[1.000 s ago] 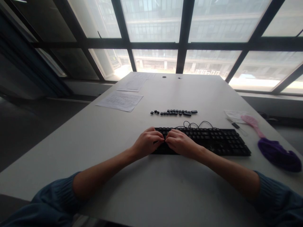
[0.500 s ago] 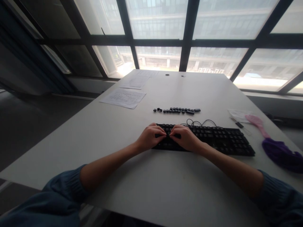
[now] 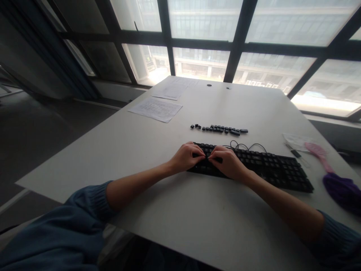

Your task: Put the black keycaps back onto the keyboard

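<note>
A black keyboard [image 3: 278, 169] lies on the white table, its left part beneath both hands. My left hand [image 3: 188, 156] is closed in a pinch over the keyboard's left end. Close beside it, my right hand [image 3: 227, 161] is pinched too, its fingertips a small gap from the left ones. Whatever lies between the fingers of either hand is too small and dark to make out. Behind the keyboard, several loose black keycaps [image 3: 217, 129] sit in uneven rows.
Printed sheets [image 3: 158, 108] lie at the table's [image 3: 141, 141] back left. A looped cable [image 3: 244, 145] is behind the keyboard. To the right are a clear plastic bag [image 3: 293, 141], a small dark stick [image 3: 295, 153], and a pink-handled brush [image 3: 318, 152] beside purple cloth [image 3: 342, 190].
The camera view has tilted and shifted, so the table and keyboard appear farther right. Both hands keep their pinched pose over the left part of the keyboard.
</note>
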A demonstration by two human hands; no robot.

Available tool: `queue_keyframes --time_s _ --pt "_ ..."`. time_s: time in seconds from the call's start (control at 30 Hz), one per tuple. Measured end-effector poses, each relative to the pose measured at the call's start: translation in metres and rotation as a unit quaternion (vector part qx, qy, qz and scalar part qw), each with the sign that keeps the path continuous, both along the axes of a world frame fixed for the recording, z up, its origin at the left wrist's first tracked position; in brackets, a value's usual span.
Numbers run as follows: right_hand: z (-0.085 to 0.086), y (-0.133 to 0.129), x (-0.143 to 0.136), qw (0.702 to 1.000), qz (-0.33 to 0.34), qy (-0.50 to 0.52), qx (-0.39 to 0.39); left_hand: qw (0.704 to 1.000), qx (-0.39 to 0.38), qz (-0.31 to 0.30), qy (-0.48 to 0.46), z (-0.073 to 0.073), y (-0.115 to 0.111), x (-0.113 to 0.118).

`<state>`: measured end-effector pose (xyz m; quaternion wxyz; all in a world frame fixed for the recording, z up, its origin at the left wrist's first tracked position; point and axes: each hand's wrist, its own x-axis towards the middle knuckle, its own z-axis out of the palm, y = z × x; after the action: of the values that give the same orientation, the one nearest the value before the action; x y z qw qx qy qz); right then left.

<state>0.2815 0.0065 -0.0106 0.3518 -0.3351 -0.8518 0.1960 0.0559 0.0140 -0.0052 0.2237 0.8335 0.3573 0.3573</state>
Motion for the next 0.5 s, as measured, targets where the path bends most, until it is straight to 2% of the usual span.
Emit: queue_keyframes --time_s 0.27,0.5 --pt "0.0001 -0.0007 -0.0014 0.993 0.046 -0.062 0.088 1.000 0.012 0.002 0.009 0.0009 0.0007 0.0005" --pt "0.0047 -0.0027 -0.0034 0.994 0.053 -0.059 0.073 0.998 0.054 -0.024 0.019 -0.0009 0.0011 -0.0006"
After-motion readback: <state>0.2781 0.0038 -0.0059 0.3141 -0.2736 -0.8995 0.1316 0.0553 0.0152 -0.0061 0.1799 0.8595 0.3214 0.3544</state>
